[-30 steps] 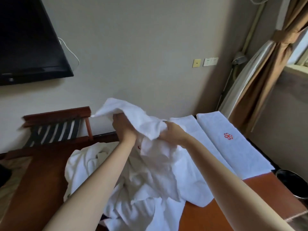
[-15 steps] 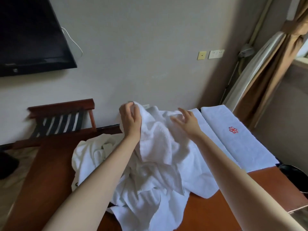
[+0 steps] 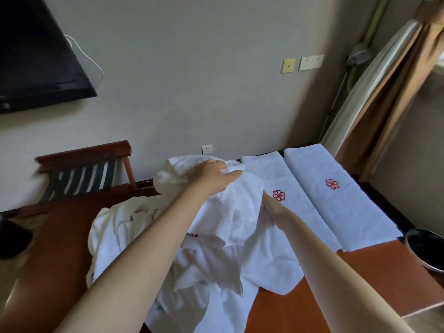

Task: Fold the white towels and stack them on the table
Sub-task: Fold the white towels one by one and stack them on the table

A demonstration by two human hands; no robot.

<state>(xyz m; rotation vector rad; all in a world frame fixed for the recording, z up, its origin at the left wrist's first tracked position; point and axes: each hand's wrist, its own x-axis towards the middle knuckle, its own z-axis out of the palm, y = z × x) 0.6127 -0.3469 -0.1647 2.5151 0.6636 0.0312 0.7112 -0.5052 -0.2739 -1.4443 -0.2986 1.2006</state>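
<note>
- Slid left hand (image 3: 213, 176) rightward across the lifted towel (image 3: 235, 207) since a moment ago; tucked right hand (image 3: 268, 205) under it.
- Left a heap of white towels (image 3: 115, 227) on the near-left part of the table (image 3: 360, 272).
- Held the lifted towel above the table's middle, left fingers clamped over its top; could not tell the right fingers' state, cloth-covered.
- Kept two folded towels (image 3: 341, 203) side by side on the table's far right.

Your left hand (image 3: 213, 175) bare, your right hand (image 3: 268, 203) bare where seen, left forearm (image 3: 144, 248) and right forearm (image 3: 324, 260) uncovered to frame edge.
</note>
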